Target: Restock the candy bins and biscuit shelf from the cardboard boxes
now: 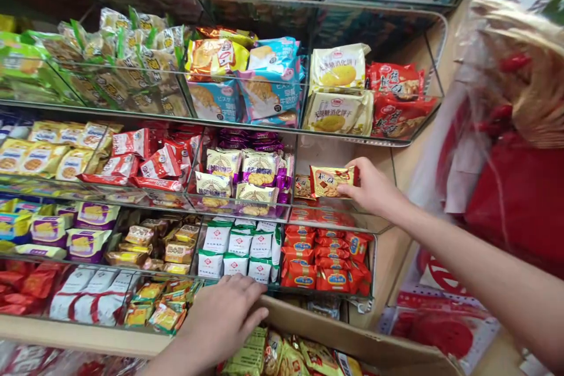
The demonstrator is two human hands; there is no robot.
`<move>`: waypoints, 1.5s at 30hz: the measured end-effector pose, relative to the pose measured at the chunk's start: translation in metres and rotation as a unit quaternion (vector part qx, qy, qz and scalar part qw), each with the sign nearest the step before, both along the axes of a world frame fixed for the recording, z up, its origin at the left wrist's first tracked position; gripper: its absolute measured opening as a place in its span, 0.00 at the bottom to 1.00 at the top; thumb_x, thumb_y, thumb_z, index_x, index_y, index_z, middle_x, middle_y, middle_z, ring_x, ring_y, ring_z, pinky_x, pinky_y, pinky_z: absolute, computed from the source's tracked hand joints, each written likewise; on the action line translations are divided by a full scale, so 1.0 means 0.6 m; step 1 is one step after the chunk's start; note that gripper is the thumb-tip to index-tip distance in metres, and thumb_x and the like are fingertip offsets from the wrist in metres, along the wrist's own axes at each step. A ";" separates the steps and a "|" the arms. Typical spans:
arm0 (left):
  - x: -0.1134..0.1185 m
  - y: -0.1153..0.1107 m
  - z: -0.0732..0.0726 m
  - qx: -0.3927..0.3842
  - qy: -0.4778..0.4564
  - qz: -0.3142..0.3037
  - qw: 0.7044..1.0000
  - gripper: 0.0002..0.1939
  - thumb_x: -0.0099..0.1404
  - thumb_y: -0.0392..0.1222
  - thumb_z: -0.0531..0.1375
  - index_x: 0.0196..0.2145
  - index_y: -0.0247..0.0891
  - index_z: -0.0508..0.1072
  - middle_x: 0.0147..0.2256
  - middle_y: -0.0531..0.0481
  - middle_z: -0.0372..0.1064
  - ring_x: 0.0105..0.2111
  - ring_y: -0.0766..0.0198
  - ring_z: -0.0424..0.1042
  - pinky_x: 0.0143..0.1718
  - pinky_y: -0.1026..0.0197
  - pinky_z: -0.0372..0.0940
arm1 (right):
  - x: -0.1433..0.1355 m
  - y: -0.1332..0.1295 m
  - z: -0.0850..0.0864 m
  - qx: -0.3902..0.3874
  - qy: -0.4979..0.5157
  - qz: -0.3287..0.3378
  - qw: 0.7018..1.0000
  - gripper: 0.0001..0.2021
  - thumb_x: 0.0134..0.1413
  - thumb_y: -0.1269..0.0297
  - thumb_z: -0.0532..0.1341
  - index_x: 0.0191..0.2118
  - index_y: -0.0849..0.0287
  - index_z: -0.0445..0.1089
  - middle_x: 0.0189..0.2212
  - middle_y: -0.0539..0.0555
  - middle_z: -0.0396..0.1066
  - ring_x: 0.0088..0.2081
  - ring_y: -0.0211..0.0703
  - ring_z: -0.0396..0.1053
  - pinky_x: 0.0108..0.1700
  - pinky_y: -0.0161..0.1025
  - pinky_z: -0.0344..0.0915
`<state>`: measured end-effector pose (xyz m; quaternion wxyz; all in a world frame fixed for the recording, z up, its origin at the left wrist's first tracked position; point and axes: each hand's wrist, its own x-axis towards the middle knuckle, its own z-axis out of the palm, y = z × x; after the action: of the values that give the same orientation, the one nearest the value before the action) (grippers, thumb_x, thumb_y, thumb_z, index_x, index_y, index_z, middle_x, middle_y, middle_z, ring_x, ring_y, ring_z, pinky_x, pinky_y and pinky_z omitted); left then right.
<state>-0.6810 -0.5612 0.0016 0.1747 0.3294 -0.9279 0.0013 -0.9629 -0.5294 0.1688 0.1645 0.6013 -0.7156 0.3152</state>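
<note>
Tiered shelves (66,338) fill the scene from left to right, split by clear dividers (302,89) into rows of compartments, and pale wood shows along the lowest edge at near left. Bulky red goods in crinkled clear plastic (497,188) crowd the far right, beside and beyond the right forearm. On the near side, a brown cardboard box (374,343) stands in front of the lower rows and blocks part of them, while the left forearm covers more. Most of the stock is small, pillow-shaped and glossy: blue packets (273,76) and cream packets (337,67) in the far row, with red packets (399,82) at its right end. Nearer, purple-edged cream packets (238,182) fill a middle compartment; below it stand tight ranks of white-and-green packets (240,244), with a full bin of orange-red packets (332,258) to their right. Yellow packets (291,358) lie jumbled inside the box. The right hand (359,185) pinches a flat gold packet (328,181) by its right end, thumb in front, at the opening of the compartment right of the purple-edged ones; a similar packet (303,186) sits there, just left of the held one and partly behind it. The left hand (227,314) is by the box's far left corner, fingers extended; its palm is hidden, so whether it grips the rim I cannot tell.
</note>
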 end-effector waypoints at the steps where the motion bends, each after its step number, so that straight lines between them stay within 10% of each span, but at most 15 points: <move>1: 0.000 0.003 -0.005 -0.009 -0.003 0.010 1.000 0.14 0.61 0.46 0.50 0.42 0.42 0.68 0.36 0.46 0.67 0.40 0.58 0.65 0.41 0.57 0.59 | -0.003 -0.029 0.004 0.027 0.006 -0.008 1.000 0.18 0.43 0.61 0.61 0.41 0.59 0.58 0.34 0.56 0.68 0.34 0.47 0.67 0.33 0.40 0.62; 8: 0.004 0.014 -0.013 -0.006 0.008 0.025 1.000 0.12 0.60 0.42 0.52 0.41 0.41 0.68 0.36 0.46 0.66 0.39 0.59 0.63 0.42 0.58 0.57 | 0.004 -0.168 -0.020 0.170 0.047 -0.013 0.984 0.15 0.44 0.60 0.62 0.37 0.63 0.64 0.31 0.52 0.69 0.29 0.37 0.66 0.32 0.37 0.63; 18: -0.006 -0.004 -0.018 0.034 -0.011 0.009 0.999 0.13 0.59 0.40 0.52 0.44 0.43 0.66 0.36 0.48 0.66 0.37 0.57 0.63 0.40 0.55 0.57 | -0.018 -0.218 -0.050 0.154 0.060 -0.036 0.986 0.26 0.37 0.63 0.62 0.45 0.62 0.58 0.35 0.59 0.70 0.33 0.46 0.68 0.30 0.37 0.63; 32: -0.007 -0.008 -0.018 0.004 -0.056 -0.027 0.998 0.14 0.63 0.42 0.49 0.45 0.39 0.65 0.38 0.48 0.66 0.39 0.56 0.62 0.38 0.53 0.56 | -0.016 -0.177 -0.019 0.134 0.051 -0.044 0.989 0.43 0.33 0.50 0.63 0.56 0.67 0.52 0.55 0.73 0.52 0.53 0.65 0.54 0.50 0.53 0.55; 36: -0.006 -0.003 -0.024 -0.025 -0.065 -0.026 0.997 0.14 0.63 0.42 0.49 0.45 0.39 0.64 0.39 0.47 0.66 0.39 0.56 0.63 0.38 0.53 0.56 | 0.028 -0.064 0.003 -0.031 0.229 0.050 0.972 0.35 0.42 0.48 0.39 0.47 0.71 0.63 0.48 0.60 0.61 0.53 0.61 0.52 0.43 0.48 0.49; 39: -0.008 0.000 -0.029 -0.046 -0.076 -0.017 0.996 0.15 0.63 0.42 0.49 0.46 0.37 0.64 0.38 0.46 0.65 0.39 0.55 0.62 0.39 0.53 0.56 | 0.072 0.064 -0.053 -0.046 0.223 0.101 0.968 0.19 0.52 0.55 0.43 0.42 0.55 0.65 0.40 0.57 0.66 0.46 0.53 0.62 0.46 0.50 0.55; 42: -0.011 0.001 -0.030 -0.061 -0.081 -0.013 0.995 0.15 0.63 0.42 0.49 0.46 0.36 0.63 0.38 0.45 0.65 0.39 0.54 0.62 0.40 0.52 0.55 | 0.091 0.178 -0.178 0.092 0.237 0.318 0.913 0.14 0.54 0.66 0.45 0.26 0.53 0.66 0.23 0.54 0.68 0.27 0.44 0.66 0.28 0.42 0.65; 45: -0.013 0.004 -0.029 -0.075 -0.084 -0.010 0.994 0.15 0.63 0.41 0.49 0.46 0.36 0.63 0.39 0.45 0.65 0.39 0.54 0.62 0.40 0.52 0.55 | 0.071 0.234 -0.322 0.304 0.106 0.264 0.909 0.13 0.51 0.73 0.48 0.32 0.54 0.68 0.30 0.55 0.71 0.32 0.45 0.69 0.36 0.44 0.68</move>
<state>-0.6886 -0.5589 -0.0157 0.1204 0.3046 -0.9399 0.0968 -0.9201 -0.3889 -0.0242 -0.0409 0.8188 -0.5706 0.0489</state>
